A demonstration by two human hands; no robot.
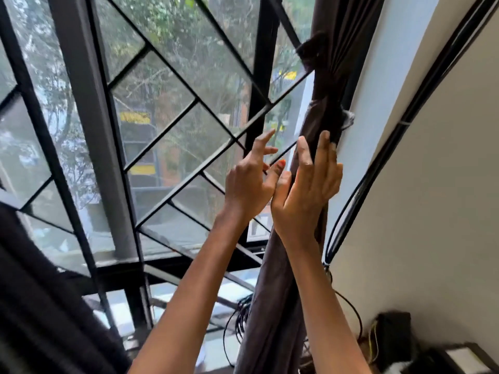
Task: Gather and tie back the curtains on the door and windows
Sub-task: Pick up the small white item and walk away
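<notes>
Your curtain (270, 306) is bunched into one tight dark-brown rope at the right edge of the window (167, 109), right up against the wall (445, 184). Higher up there's a dark knot (314, 54) on it, and just above your fingers the bundle looks cinched in, with a grey bit sticking out, though I can't make out what that is.

Your right hand (305, 195) is flat on the bundle, fingers straight and pointing up along the fabric, so it's pressing rather than gripping. Your left hand (248, 184) is just beside it with fingers spread and nothing in them. Its thumb (278, 168) (orange nail) touches the right hand at the edge of the curtain.

Black cables (370, 174) run down the wall next to the bundle, and some more dark fabric (40, 306) sits in the lower-left corner.
</notes>
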